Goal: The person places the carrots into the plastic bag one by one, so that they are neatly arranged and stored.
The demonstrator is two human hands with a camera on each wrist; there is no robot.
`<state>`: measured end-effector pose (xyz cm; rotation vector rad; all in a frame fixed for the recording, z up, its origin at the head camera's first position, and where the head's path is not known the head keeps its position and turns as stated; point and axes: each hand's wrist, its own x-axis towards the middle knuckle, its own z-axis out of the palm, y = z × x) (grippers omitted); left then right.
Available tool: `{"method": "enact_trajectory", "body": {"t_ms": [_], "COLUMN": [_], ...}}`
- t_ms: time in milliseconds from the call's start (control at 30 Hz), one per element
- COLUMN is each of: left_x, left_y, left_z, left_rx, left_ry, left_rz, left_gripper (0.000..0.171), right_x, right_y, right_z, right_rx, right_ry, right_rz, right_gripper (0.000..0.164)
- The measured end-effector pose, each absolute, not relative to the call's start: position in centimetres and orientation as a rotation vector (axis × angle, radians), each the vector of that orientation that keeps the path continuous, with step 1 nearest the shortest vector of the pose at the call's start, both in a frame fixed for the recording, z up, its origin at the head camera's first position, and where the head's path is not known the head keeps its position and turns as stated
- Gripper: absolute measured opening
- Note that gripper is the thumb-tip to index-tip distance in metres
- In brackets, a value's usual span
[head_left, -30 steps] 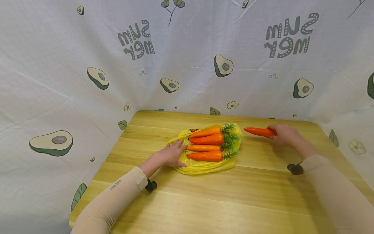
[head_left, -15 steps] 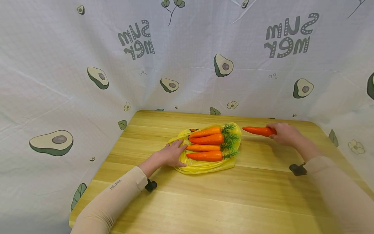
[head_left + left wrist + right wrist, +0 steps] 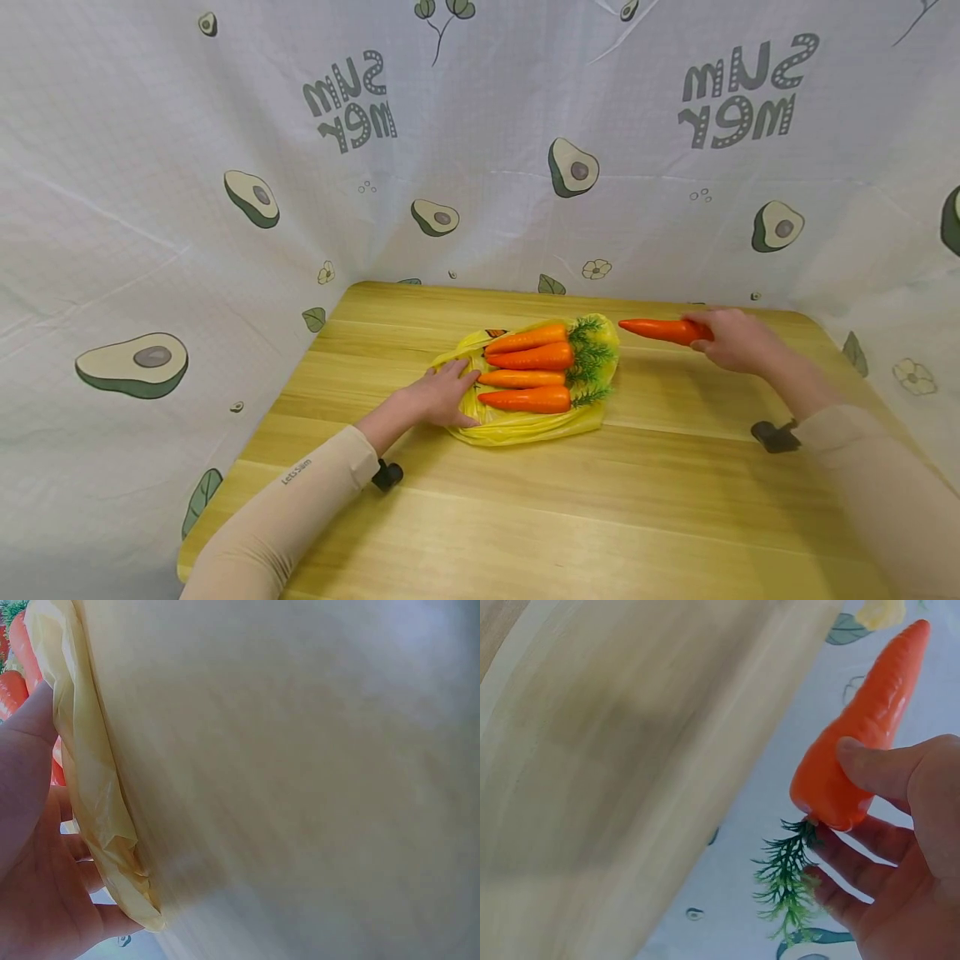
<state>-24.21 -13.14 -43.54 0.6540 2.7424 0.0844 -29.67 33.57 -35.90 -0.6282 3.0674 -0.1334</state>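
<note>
In the head view my right hand (image 3: 731, 340) grips an orange toy carrot (image 3: 662, 330) at its thick end, above the table's right side, tip pointing left. The right wrist view shows the thumb pressed on this carrot (image 3: 862, 727), with its green plastic leaves (image 3: 787, 881) hanging beside the fingers. Several more carrots (image 3: 528, 358) lie side by side on a crumpled yellow plastic bag (image 3: 525, 435), green tops to the right. My left hand (image 3: 446, 395) rests spread on the bag's left edge, fingertips near the carrot tips; the left wrist view shows it against the bag's folded rim (image 3: 101, 802).
A wooden table (image 3: 480, 517) lies under everything. Behind it and to its sides hangs a white curtain (image 3: 495, 150) printed with avocados. A small black wrist camera (image 3: 387, 476) sits by the left wrist, another black camera (image 3: 776, 436) by the right.
My right hand has risen slightly with the carrot, whose tip has shifted a little left toward the bag. The left hand, the bag and the carrots on it stay put.
</note>
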Motion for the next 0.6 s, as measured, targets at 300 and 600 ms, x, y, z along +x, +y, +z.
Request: {"method": "enact_trajectory", "body": {"t_ms": [300, 600], "left_x": [-24.3, -24.3], "left_y": [-13.1, -13.2], "left_z": [-43.7, -43.6], "left_rx": [0.658, 0.657], "left_ry": [2.746, 2.741], "left_rz": [0.073, 0.066], "left_gripper": [0.095, 0.094], "right_x": [-28.4, -27.0], "right_y": [32.1, 30.2], "right_z": [-34.7, -33.7], "right_rx": [-0.665, -0.681], "right_ry": [3.098, 3.101], "right_rz": [-0.141, -0.157], "right_gripper": [0.046, 0.051]}}
